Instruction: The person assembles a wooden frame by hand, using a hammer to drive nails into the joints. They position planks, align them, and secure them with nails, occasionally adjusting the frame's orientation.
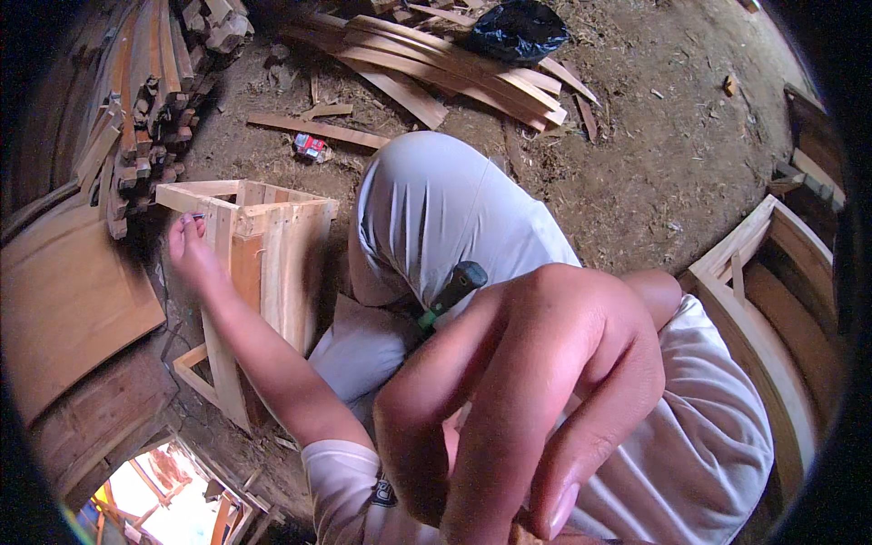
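My left hand (189, 252) is closed, with a small dark piece (199, 216) pinched at its fingertips. It is at the upper left corner of a pale wooden box-like frame (282, 259), which stands on the ground beside my legs. Very close to the camera, my right hand (545, 372) has its fingers curled in. Whatever its fingertips hold at the lower edge is hidden. Partly behind this hand, a tool with a dark and green handle (457, 289) rests against my light trousers; its other end is out of sight.
Long thin boards (436, 68) lie on the dirt floor, near a black plastic bag (520, 32) and a small red packet (311, 147). Stacked timber (150, 82) stands at the far left, above a plywood sheet (77, 300). Another wooden frame (758, 318) is at my right.
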A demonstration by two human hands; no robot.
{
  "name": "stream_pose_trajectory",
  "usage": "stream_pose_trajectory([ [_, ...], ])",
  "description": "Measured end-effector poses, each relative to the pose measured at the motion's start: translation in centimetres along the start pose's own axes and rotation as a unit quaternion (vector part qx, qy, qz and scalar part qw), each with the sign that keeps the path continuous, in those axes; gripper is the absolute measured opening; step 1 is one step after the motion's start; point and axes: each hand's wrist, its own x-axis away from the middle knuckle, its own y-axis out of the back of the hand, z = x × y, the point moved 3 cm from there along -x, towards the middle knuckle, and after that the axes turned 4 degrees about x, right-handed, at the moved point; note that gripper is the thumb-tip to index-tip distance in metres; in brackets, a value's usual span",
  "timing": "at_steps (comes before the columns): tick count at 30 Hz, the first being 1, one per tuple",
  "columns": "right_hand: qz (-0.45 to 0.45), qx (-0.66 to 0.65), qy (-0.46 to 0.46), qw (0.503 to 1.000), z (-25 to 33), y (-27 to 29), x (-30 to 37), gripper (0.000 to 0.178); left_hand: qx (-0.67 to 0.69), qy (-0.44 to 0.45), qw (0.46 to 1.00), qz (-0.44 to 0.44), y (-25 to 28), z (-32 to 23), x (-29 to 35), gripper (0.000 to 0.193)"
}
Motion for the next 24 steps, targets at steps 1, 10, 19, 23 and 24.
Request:
stream_pose_trajectory([
  [1, 0.003, -0.001, -0.001, 1.000, 0.0, 0.1, 0.0, 0.027, 0.000, -0.002, 1.000, 0.001, -0.2, -0.1, 0.1, 0.017],
  [10, 0.030, -0.016, -0.013, 0.999, -0.9, -0.4, 0.0, 0.028, 0.018, 0.002, 1.000, -0.010, -0.3, -0.2, 0.3, 0.015],
  [19, 0.038, -0.030, -0.018, 0.999, -0.8, -0.5, 0.0, 0.029, 0.032, 0.006, 0.999, -0.006, -0.5, -0.6, 0.6, 0.016],
  [23, 0.026, -0.032, -0.020, 0.999, -0.5, -0.3, -0.3, 0.029, 0.027, -0.003, 1.000, -0.011, -0.3, 0.3, 0.1, 0.016],
  [24, 0.022, -0.033, -0.021, 0.999, -0.4, -0.3, -0.4, 0.029, 0.020, -0.009, 1.000, -0.010, -0.4, 0.2, 0.1, 0.016],
])
